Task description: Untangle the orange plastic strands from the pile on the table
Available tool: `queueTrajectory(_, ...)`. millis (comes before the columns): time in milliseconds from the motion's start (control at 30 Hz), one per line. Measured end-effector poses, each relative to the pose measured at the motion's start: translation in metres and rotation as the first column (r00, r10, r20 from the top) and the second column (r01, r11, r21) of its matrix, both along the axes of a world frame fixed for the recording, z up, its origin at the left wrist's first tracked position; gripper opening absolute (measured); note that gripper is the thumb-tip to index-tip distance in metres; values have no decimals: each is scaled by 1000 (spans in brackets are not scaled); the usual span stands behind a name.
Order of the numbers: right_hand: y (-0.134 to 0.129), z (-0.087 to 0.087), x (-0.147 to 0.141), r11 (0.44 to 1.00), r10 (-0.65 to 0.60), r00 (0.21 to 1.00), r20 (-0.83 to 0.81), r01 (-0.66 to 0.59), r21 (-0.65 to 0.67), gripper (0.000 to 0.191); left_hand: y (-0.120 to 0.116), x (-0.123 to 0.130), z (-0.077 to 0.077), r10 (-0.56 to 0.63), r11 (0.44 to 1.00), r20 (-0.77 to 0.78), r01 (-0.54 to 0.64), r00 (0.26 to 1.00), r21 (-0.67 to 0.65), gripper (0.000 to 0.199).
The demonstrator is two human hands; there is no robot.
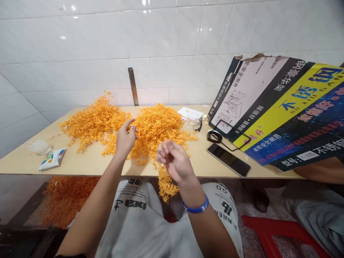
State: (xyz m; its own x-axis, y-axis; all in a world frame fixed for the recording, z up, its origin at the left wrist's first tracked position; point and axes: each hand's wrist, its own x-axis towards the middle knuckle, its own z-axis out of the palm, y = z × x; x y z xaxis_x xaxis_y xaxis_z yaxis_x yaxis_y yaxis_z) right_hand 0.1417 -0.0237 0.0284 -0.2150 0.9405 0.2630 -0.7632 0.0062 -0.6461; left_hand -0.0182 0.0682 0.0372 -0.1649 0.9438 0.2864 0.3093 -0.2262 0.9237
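With left hand (125, 141) loosely curled by the orange pile (158, 123) on the table (77, 159) and right hand (176, 161) curled above a hanging orange bunch (166, 184), move gently. Cannot tell either grip for sure. Best to keep the bunch off the table edge, avoiding snags.

On table (91, 167): 2 piles (158, 123) between packet (52, 159), left, and phone (228, 159), right; cardboard (279, 107) behind phone.

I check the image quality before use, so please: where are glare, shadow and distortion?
Head view: small, bright glare spots on the wall tiles; head view: soft shadow on the table near the orange pile; head view: apparent wide-angle stretching toward the edges.
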Motion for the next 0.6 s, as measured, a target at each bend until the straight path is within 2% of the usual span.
queueTrajectory(33,3,0,5,1000,-2,1000,-29,1,-27,35,9,-6,-2,48,999,-198,-44,979,25,45)
queueTrajectory(100,8,1,13,997,6,997,-80,-12,-70,36,23,-14,-5,73,997,-478,-69,875,27,65)
queueTrajectory(167,11,3,19,995,15,992,-125,-27,-94,40,28,-16,-6,53,999,-590,-42,806,32,69)
queueTrajectory(200,11,4,21,994,19,989,-146,-34,-102,43,26,-14,-7,56,998,-595,-20,802,67,63)
queueTrajectory(267,9,6,24,993,28,981,-190,-49,-108,48,12,-7,-10,21,988,-514,60,858,142,48)
queueTrajectory(333,8,8,26,993,25,971,-238,-51,-106,50,-12,4,-17,-197,967,-335,240,922,91,50)
queueTrajectory(367,8,9,27,994,14,965,-263,-43,-104,51,-26,9,-22,-346,932,-227,361,911,29,55)
queueTrajectory(400,8,9,27,994,-1,958,-286,-30,-103,51,-41,15,-28,-481,876,-128,481,867,-33,58)
queueTrajectory(433,8,9,28,994,-21,952,-306,-12,-105,50,-56,19,-33,-566,824,-63,563,822,-65,59)
queueTrajectory(467,9,9,28,994,-43,946,-320,8,-110,49,-69,24,-39,-612,790,-29,608,791,-85,59)
queueTrajectory(500,10,9,27,993,-61,943,-327,24,-116,48,-81,28,-43,-618,783,-15,614,786,-97,56)
queueTrajectory(600,10,8,25,990,-81,948,-308,41,-134,45,-103,36,-49,-514,850,24,513,857,-123,41)
